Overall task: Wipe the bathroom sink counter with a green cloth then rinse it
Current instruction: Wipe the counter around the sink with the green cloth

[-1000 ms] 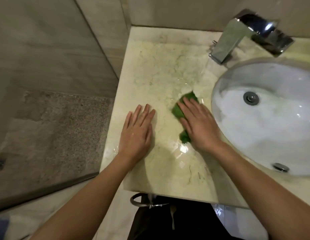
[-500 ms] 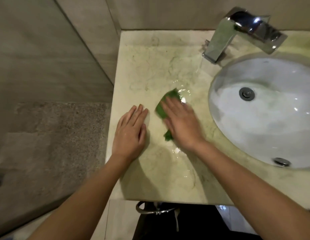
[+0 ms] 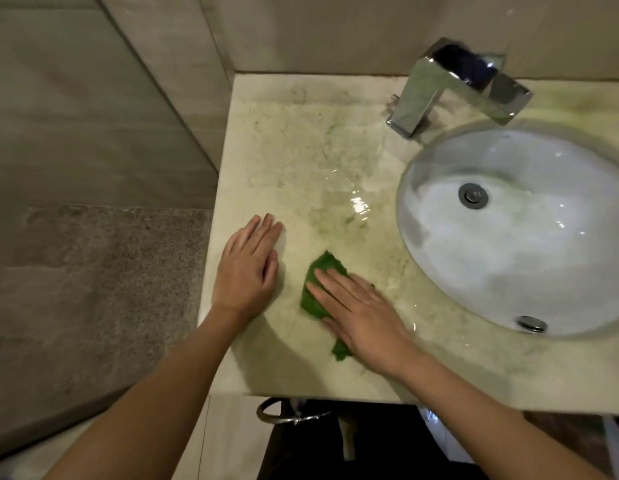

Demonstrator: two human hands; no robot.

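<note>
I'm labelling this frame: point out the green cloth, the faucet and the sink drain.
green cloth point(image 3: 329, 264), head view, exposed upper corner.
faucet point(image 3: 415, 95), head view, upright chrome body.
sink drain point(image 3: 473, 195), head view, plug centre.

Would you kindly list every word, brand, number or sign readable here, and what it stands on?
None can be read. The chrome faucet, the white basin, the marble counter and the green cloth show no lettering; any mark on the drain plug is too small to tell.
</note>
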